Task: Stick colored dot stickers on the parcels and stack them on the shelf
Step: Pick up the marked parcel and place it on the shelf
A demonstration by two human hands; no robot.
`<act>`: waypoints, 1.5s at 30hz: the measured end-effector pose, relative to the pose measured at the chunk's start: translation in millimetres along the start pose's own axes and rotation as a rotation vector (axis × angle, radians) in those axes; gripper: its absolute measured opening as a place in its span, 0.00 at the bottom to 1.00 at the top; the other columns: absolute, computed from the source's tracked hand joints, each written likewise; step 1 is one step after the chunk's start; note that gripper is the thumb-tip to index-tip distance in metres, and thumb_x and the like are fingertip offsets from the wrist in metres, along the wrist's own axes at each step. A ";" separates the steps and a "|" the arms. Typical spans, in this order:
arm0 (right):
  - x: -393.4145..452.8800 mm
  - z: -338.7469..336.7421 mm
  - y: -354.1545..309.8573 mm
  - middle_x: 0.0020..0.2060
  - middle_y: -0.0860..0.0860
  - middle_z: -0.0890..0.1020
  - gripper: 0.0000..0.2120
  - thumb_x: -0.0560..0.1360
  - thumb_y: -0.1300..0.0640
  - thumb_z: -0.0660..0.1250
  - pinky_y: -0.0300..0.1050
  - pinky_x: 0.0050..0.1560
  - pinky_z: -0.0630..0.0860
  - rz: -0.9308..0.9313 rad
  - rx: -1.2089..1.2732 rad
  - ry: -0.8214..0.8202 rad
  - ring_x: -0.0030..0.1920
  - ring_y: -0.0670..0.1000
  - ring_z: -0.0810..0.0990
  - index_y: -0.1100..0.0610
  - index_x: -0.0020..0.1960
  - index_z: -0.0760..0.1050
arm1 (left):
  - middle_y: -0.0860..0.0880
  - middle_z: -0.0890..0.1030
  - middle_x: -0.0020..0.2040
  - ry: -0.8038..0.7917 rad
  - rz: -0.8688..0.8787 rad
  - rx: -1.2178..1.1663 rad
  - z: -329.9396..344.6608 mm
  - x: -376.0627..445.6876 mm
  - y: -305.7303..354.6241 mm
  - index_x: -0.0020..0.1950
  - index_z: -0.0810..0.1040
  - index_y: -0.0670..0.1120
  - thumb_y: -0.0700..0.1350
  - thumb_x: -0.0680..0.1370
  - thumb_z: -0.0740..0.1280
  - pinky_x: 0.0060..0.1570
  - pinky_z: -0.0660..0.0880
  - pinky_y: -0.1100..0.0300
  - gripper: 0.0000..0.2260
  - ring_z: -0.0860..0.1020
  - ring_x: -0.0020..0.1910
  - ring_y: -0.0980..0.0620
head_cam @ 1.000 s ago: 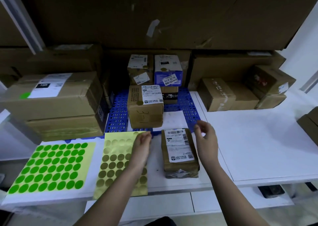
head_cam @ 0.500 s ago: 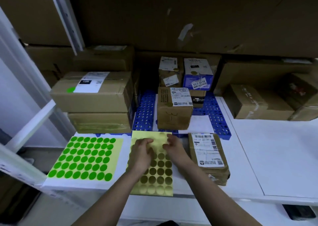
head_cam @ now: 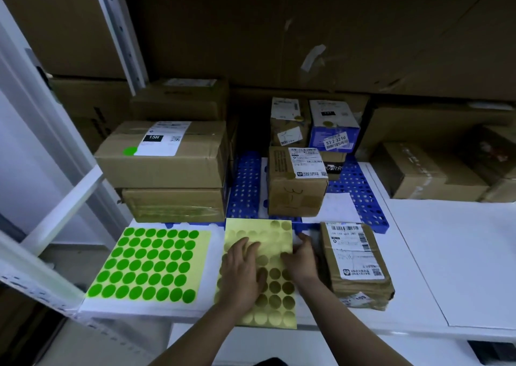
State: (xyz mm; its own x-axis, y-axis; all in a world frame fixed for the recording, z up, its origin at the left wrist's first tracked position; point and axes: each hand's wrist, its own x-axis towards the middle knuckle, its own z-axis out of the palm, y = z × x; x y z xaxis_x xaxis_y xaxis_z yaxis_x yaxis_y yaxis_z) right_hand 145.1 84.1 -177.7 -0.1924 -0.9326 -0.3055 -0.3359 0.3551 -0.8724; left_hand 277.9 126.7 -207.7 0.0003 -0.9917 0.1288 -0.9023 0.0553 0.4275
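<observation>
Both hands have come together over the gold sheet (head_cam: pixel 259 273), the right hand (head_cam: pixel 300 258) having crossed from beside the parcel (head_cam: pixel 354 262). The left hand (head_cam: pixel 243 269) is lying flat on the sheet, fingers spread and straight. The right hand is curling at the sheet's right edge; whether it is pinching a dot, I cannot tell. The parcel is sitting just right of the right hand, the green sheet (head_cam: pixel 150 265) left of the left hand.

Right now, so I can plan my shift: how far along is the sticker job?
Done: the big box carries a green dot; stacked parcels at the back show gold dots. In hand: left hand and right hand work the gold sticker sheet. Left: the front parcel shows no dot.
</observation>
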 end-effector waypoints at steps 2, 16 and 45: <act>-0.1 -0.8 1.7 0.44 0.53 0.79 0.17 0.71 0.71 0.67 0.36 0.40 0.72 -0.039 0.058 -0.008 0.47 0.54 0.79 0.64 0.59 0.72 | 0.40 0.73 0.64 0.031 -0.010 -0.063 3.0 -1.4 -2.9 0.63 0.75 0.44 0.43 0.65 0.76 0.57 0.73 0.49 0.27 0.75 0.61 0.39; -7.6 -7.4 3.5 0.31 0.50 0.76 0.14 0.81 0.62 0.58 0.41 0.36 0.67 -0.102 0.304 -0.016 0.35 0.48 0.72 0.60 0.39 0.75 | 0.48 0.66 0.66 0.251 -0.293 -0.576 -30.3 9.6 -14.3 0.71 0.65 0.45 0.37 0.75 0.68 0.61 0.65 0.63 0.25 0.67 0.64 0.53; -3.2 -14.1 -12.8 0.55 0.47 0.80 0.17 0.76 0.67 0.66 0.41 0.54 0.76 -0.437 0.326 -0.073 0.55 0.46 0.79 0.48 0.59 0.74 | 0.58 0.77 0.51 0.206 -0.481 -0.943 -74.3 29.1 -3.8 0.60 0.71 0.50 0.42 0.75 0.70 0.50 0.74 0.58 0.15 0.77 0.50 0.55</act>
State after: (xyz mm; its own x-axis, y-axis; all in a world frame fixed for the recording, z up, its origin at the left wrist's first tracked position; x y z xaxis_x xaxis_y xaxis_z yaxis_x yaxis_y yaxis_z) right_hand 137.1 83.6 -160.2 -0.0307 -0.9949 0.0962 -0.0650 -0.0940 -0.9934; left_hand 313.4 106.3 -139.1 0.4186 -0.8994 -0.1260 -0.0923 -0.1801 0.9793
